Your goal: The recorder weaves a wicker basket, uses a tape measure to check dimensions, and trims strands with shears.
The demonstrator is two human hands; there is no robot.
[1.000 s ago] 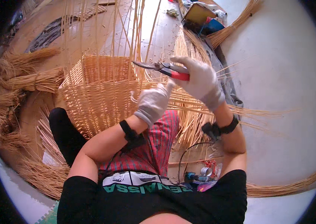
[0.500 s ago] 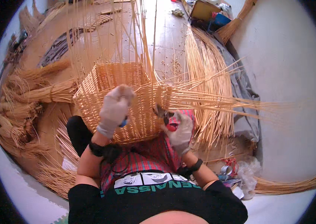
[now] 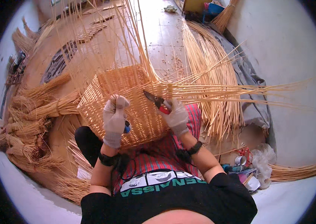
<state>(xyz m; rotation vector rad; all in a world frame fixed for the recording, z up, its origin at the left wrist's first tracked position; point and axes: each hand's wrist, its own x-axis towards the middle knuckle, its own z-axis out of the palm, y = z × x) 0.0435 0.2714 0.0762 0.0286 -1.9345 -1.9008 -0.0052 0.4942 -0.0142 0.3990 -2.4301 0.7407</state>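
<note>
A partly woven wicker basket [image 3: 135,123] sits tilted on my lap, with long uprights rising from its far and left sides and a sheaf of weaver ends [image 3: 217,89] sticking out to the right. My left hand [image 3: 114,121], in a pale work glove, is closed in front of the near wall, thumb and fingertips pinched together. A small blue object [image 3: 127,127] shows at its palm; its kind is mostly hidden. My gloved right hand [image 3: 177,116] grips red-handled pruning shears [image 3: 157,100], their dark blades pointing up-left against the basket's wall near its right corner.
Loose willow rods [image 3: 217,108] lie on a grey cloth at the right. Tied bundles of stalks [image 3: 31,130] are piled at the left. Cut scraps litter the floor [image 3: 161,52] beyond the basket. A plastic bag [image 3: 264,160] and a tape roll [image 3: 240,160] lie at lower right.
The shears have come up and left, blades now over the basket's wall. My left hand has stayed closed near the wall. The whole view has shifted slightly.
</note>
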